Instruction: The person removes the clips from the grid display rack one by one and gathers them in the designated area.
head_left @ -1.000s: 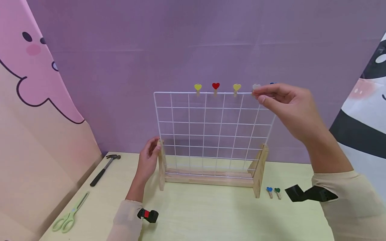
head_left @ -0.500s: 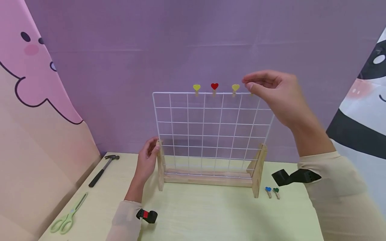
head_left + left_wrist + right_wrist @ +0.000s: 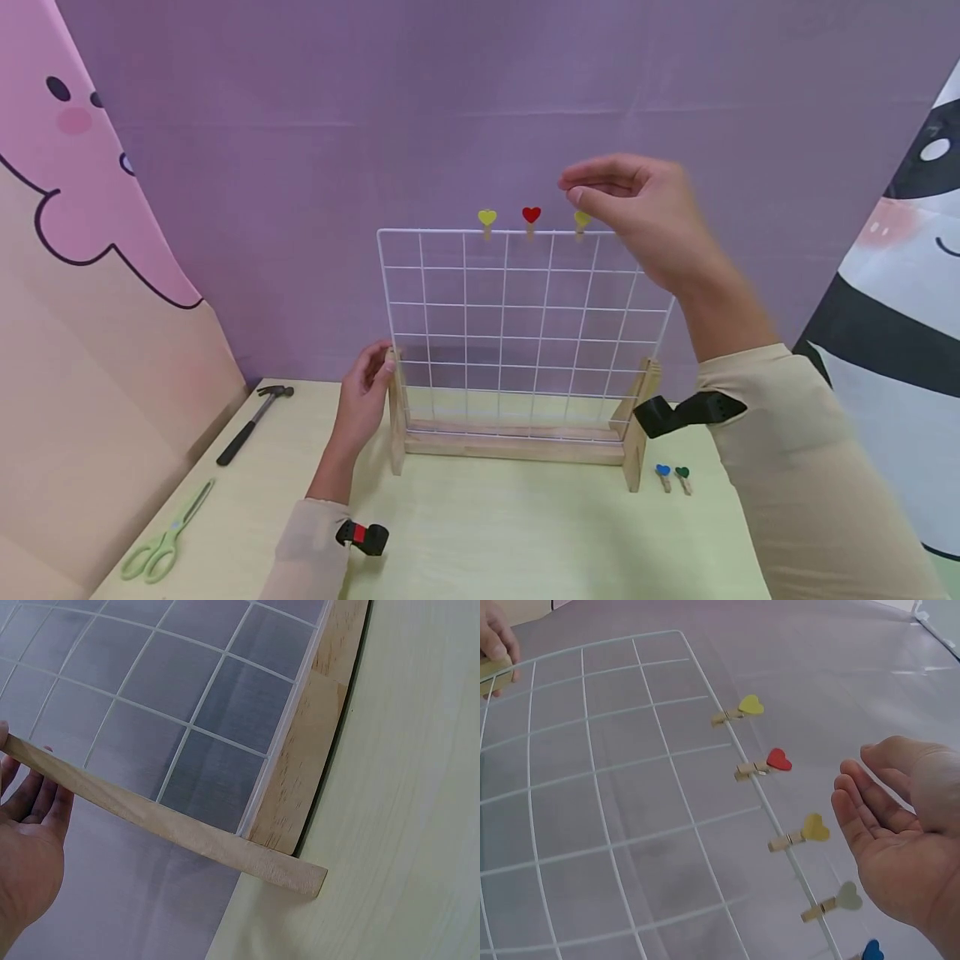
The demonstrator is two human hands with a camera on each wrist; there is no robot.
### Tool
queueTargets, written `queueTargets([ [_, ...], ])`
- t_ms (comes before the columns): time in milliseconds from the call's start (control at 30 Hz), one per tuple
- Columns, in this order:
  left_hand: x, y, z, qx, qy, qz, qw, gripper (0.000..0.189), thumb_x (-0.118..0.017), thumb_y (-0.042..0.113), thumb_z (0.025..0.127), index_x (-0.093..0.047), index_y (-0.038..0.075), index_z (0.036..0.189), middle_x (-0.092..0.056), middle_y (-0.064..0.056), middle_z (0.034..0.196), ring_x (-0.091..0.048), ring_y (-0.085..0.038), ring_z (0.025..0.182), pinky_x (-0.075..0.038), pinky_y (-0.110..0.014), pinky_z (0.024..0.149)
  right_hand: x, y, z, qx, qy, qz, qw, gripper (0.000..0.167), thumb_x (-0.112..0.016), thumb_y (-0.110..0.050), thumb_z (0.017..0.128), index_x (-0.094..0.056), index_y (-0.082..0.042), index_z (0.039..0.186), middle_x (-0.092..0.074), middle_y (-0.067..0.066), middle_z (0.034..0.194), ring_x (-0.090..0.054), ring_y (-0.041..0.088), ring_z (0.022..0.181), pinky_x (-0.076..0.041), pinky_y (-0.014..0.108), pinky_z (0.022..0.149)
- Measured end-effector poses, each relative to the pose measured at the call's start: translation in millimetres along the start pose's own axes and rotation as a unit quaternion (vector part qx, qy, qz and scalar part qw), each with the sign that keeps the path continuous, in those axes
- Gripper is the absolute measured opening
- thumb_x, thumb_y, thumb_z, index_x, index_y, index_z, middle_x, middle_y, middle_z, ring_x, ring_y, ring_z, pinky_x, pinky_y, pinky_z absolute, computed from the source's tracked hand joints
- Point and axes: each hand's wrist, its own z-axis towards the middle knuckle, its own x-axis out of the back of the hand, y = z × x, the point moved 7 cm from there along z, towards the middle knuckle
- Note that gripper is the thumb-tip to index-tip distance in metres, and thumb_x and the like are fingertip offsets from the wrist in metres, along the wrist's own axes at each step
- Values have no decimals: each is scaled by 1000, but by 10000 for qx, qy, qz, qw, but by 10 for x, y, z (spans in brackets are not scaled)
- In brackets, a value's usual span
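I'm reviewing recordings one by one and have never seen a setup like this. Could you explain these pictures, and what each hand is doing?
There is no robot here, only a person's two bare hands. The head camera looks forward and down; each wrist camera looks at its own hand's work. The left hand grips one side of a wooden stand that supports a white wire grid. The right hand is near the grid's top edge, holding nothing. Along that edge are five heart-topped clothespins: yellow, red, yellow, pale grey and blue. On the table lie a claw hammer, light green scissors, a blue-heart clothespin and a green-heart clothespin.
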Motion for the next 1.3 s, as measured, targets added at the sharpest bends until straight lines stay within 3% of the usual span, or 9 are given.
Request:
queueTargets([
  [300,18,-26,-8,-27,-31,-18,10000,39,-53,12,108,-51,0,144,-63,-23,138,-59,-2,116,-47,-8,98,-248,-42,127,-124,-139,-179,9997,25,-72,-18,97,-74,-8,120,-76,-2,114,-68,14,110,-53,14,92],
  [533,17,-21,2,-61,18,-51,10000,38,-55,11,107,-52,-1,143,-64,-24,135,-60,-1,112,-48,-9,96,-419,-25,223,-302,-292,-397,9983,28,-70,-22,99,-73,-7,123,-74,4,120,-68,16,110,-54,21,99],
  [733,-4,-8,8,-88,45,-37,9999,37,-55,11,107,-54,1,142,-65,-23,134,-60,-5,111,-48,-10,94,-524,13,292,-233,-278,-342,9988,25,-69,-16,99,-73,-5,121,-74,5,115,-67,16,100,-55,21,87],
  [900,-41,17,4,-91,-7,-103,9999,35,-55,11,107,-54,2,141,-65,-22,134,-60,-6,112,-49,-11,95,-588,75,307,-408,-354,-440,9976,24,-69,-17,99,-73,-7,120,-73,1,113,-65,17,104,-54,20,77],
  [1033,-59,23,1,-89,-20,-143,9999,36,-55,11,107,-54,2,141,-65,-23,135,-60,-5,113,-49,-11,96,-618,116,326,-521,-402,-568,9962,23,-69,-17,99,-73,-8,119,-74,4,113,-65,14,98,-51,21,70],
  [1300,-43,25,6,-112,-34,-161,9998,38,-55,11,107,-52,-2,142,-64,-25,136,-60,-1,113,-48,-10,97,-692,159,347,-646,-575,-601,9944,24,-69,-15,98,-73,-5,120,-75,6,114,-67,22,106,-54,21,89],
])
